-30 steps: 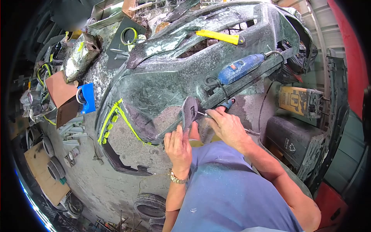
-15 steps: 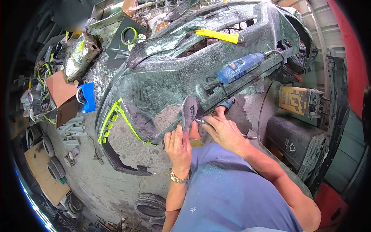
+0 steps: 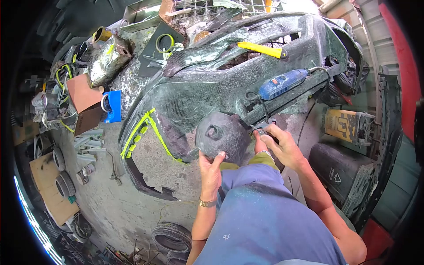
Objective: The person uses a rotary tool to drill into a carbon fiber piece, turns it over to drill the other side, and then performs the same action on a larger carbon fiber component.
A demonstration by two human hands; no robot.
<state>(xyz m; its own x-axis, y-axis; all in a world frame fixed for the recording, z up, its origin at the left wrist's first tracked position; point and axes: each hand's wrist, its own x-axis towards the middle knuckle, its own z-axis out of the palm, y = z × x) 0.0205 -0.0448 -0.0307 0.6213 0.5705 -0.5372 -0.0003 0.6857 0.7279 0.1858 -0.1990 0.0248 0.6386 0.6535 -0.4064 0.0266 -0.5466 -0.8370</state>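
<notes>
My left hand (image 3: 209,174) grips the lower rim of a round, dusty grey disc (image 3: 232,143) with a raised square hole near its middle. The disc faces up toward me. In my right hand (image 3: 285,146) is a slim metal rotary tool handpiece (image 3: 261,130), its tip pointing at the disc's right edge. Behind both hands stands a big dusty car bumper (image 3: 185,95) with a woven dark surface. A blue rotary tool (image 3: 282,84) with a cable lies along it, and a yellow utility knife (image 3: 260,49) rests higher up.
Green tape (image 3: 154,128) edges the bumper's left opening. To the left are a blue tape holder (image 3: 113,107), a cardboard box (image 3: 85,97) and a tape roll (image 3: 164,43). Tyres (image 3: 171,237) lie on the floor below. A black bin (image 3: 338,165) and yellow case (image 3: 346,126) stand right.
The disc has turned from nearly edge-on to showing its broad face. My right hand has shifted a little to the right, and the whole view has moved slightly.
</notes>
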